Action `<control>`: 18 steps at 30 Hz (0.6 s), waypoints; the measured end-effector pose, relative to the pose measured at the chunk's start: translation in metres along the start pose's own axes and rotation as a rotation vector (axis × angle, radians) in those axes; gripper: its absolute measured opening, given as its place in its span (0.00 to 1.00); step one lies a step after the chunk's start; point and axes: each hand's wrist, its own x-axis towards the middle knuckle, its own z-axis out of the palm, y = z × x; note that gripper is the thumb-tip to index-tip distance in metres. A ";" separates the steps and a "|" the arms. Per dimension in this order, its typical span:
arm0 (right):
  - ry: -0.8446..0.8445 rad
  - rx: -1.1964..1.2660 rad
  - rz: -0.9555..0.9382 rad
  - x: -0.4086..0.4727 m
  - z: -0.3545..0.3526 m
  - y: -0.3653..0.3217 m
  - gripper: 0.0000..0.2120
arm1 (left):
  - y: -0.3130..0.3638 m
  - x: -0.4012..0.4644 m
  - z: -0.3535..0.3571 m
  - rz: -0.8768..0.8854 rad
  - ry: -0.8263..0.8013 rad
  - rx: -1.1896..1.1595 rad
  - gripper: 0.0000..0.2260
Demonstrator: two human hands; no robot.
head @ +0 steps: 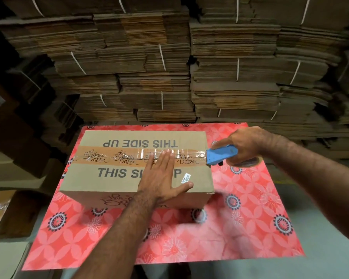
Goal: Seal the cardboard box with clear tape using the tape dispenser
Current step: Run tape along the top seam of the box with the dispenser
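I see bare red floral table (240, 228) nearer than the cardboard box (113, 182). Left hand (161, 176) lies flat, fingers straight, on the box's top seam. Clear tape (129, 156) spans that seam. Right hand (248, 146) grips the blue tape dispenser (220, 156) at the box's right edge. Flattened cartons (169, 67) stack beyond.

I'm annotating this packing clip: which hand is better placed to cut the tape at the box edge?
The right hand: it already grips the blue plastic tape dispenser at the brown cardboard box's right edge. The left hand lies flat, pressing the clear tape.
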 end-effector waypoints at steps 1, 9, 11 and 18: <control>0.004 -0.006 -0.001 0.002 0.003 0.000 0.30 | 0.000 0.000 0.000 0.001 0.008 0.003 0.52; 0.021 0.019 0.009 0.005 0.013 0.001 0.31 | 0.028 0.009 -0.006 0.075 0.040 -0.065 0.46; 0.045 0.022 0.005 0.004 0.014 0.001 0.30 | 0.045 0.019 -0.008 0.183 0.040 -0.063 0.45; 0.110 0.064 -0.032 0.000 0.029 0.011 0.29 | 0.070 0.036 0.000 0.199 -0.009 -0.045 0.56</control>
